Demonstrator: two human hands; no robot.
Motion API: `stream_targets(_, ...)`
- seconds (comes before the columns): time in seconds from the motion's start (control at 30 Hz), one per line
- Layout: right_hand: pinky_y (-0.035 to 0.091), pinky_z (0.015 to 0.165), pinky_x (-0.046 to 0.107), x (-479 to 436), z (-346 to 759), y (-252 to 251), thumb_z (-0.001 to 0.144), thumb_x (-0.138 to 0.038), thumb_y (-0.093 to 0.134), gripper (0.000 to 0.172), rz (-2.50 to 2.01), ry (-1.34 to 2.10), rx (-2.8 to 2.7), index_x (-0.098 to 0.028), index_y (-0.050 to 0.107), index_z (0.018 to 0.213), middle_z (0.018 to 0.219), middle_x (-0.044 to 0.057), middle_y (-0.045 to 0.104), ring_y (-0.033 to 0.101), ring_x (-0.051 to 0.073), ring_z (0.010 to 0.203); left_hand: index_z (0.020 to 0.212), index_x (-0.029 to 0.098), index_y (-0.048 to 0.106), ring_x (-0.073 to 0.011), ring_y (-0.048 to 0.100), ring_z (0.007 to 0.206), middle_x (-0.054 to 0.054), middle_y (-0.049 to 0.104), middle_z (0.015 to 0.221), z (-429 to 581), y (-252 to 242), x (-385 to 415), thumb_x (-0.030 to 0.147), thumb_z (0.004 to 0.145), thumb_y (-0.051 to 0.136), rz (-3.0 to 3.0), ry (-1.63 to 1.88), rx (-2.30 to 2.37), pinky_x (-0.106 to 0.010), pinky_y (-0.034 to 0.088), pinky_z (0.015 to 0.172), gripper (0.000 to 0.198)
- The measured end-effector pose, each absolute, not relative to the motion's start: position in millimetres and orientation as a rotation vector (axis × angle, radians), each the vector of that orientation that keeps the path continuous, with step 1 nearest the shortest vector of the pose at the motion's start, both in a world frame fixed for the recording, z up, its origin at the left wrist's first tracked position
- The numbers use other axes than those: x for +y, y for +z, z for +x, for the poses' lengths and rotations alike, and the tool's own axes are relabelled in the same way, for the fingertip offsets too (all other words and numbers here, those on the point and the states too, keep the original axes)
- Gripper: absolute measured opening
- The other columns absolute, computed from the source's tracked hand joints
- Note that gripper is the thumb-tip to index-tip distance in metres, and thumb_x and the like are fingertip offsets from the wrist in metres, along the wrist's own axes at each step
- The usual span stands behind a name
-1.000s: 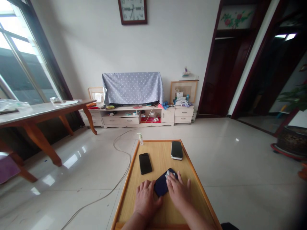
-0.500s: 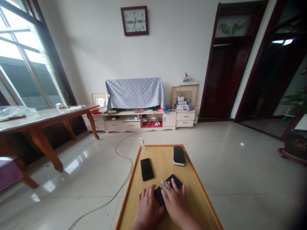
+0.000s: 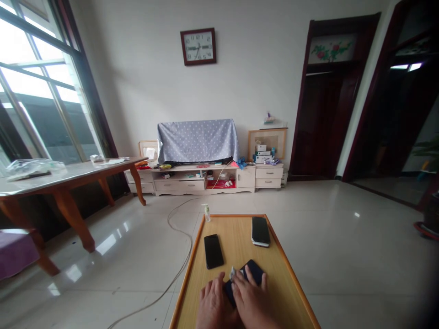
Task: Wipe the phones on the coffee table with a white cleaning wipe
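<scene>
A bright tiled living room, a low wooden table (image 3: 240, 237) up front with three phones on it.

Both hands lie flat on the dark blue phone (image 3: 253, 270) at the near end: the left hand (image 3: 213, 305) pins its near-left corner, fingers spread, while the right hand (image 3: 252, 299) presses a small white wipe (image 3: 232, 273) to it. Best to keep the left firm so it can't skate, with short, even strokes.

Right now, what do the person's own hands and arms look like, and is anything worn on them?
Both are bare: the left hand and right hand show no gloves, rings or watch. No sleeve reaches the wrists, and the picture's bottom edge cuts the arms off there.
</scene>
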State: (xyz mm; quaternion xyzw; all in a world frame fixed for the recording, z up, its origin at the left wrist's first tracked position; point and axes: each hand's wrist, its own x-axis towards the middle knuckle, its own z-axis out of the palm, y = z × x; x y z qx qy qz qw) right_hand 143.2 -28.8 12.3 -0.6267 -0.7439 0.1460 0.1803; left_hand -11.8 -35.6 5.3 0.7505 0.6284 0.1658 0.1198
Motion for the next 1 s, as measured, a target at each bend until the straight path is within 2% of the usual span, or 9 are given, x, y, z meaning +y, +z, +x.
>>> stream_targets(0.1,0.011,0.113,0.081,-9,166,13,0.103,-0.048,0.019,0.052,-1.976,0.273,-1.96,-0.038,0.054,0.14,0.153,-0.002,0.048,0.026,0.035,0.151,0.149,0.013,0.041,-0.033,0.052,0.127,-0.015,0.061,0.138,-10,13,-37,0.039,0.067,0.061,2.182,0.467,1.826,-0.045,0.034,0.109,0.089)
stream_targets(0.23,0.013,0.113,0.081,-8,166,9,0.102,-0.048,0.02,0.053,-1.998,0.258,-1.944,-0.036,0.054,0.142,0.154,-0.001,0.047,0.026,0.035,0.151,0.149,0.01,0.042,-0.0327,0.052,0.127,-0.015,0.061,0.137,-10,13,-36,0.038,0.064,0.063,2.167,0.456,1.825,-0.044,0.034,0.11,0.091)
stream_targets(0.37,0.007,0.117,0.076,-31,137,0,0.102,-0.049,0.025,0.048,-1.752,0.483,-2.143,-0.045,0.048,0.144,0.153,-0.006,0.045,0.027,0.032,0.15,0.148,0.013,0.044,-0.0303,0.053,0.126,-0.015,0.06,0.139,-13,8,-33,0.037,0.081,0.049,2.175,0.442,1.823,-0.043,0.037,0.106,0.071)
stream_targets(0.43,0.006,0.117,0.076,-37,132,-1,0.102,-0.048,0.024,0.046,-1.693,0.544,-2.17,-0.049,0.048,0.142,0.152,-0.008,0.045,0.028,0.031,0.15,0.148,0.013,0.044,-0.0293,0.054,0.125,-0.014,0.06,0.139,-14,7,-32,0.033,0.085,0.043,2.181,0.441,1.815,-0.043,0.037,0.105,0.066)
stream_targets(0.6,0.012,0.113,0.082,-21,164,2,0.102,-0.051,0.023,0.05,-1.904,0.305,-2.0,-0.041,0.052,0.142,0.153,-0.005,0.046,0.027,0.035,0.15,0.148,0.011,0.043,-0.0322,0.052,0.126,-0.015,0.061,0.137,-11,11,-33,0.04,0.066,0.062,2.17,0.448,1.822,-0.044,0.034,0.108,0.089)
stream_targets(0.73,0.014,0.112,0.082,-16,178,0,0.102,-0.05,0.022,0.052,-1.995,0.237,-1.924,-0.037,0.053,0.142,0.154,-0.003,0.045,0.025,0.035,0.151,0.148,0.012,0.043,-0.0323,0.051,0.128,-0.015,0.06,0.139,-10,13,-34,0.039,0.064,0.062,2.169,0.404,1.819,-0.044,0.033,0.109,0.09)
stream_targets(0.9,0.009,0.117,0.077,-49,145,-18,0.1,-0.053,0.034,0.043,-1.824,0.353,-2.042,-0.049,0.055,0.137,0.148,-0.007,0.051,0.034,0.034,0.147,0.145,0.013,0.047,-0.0301,0.053,0.125,-0.014,0.061,0.138,-10,14,-35,0.038,0.073,0.057,2.19,0.429,1.828,-0.043,0.034,0.107,0.077)
stream_targets(1.0,0.01,0.116,0.078,-62,143,-20,0.099,-0.055,0.036,0.039,-1.815,0.347,-2.034,-0.054,0.055,0.133,0.145,-0.009,0.054,0.038,0.035,0.145,0.144,0.015,0.047,-0.0289,0.052,0.126,-0.012,0.061,0.138,-8,13,-36,0.036,0.072,0.057,2.197,0.413,1.83,-0.041,0.034,0.107,0.076)
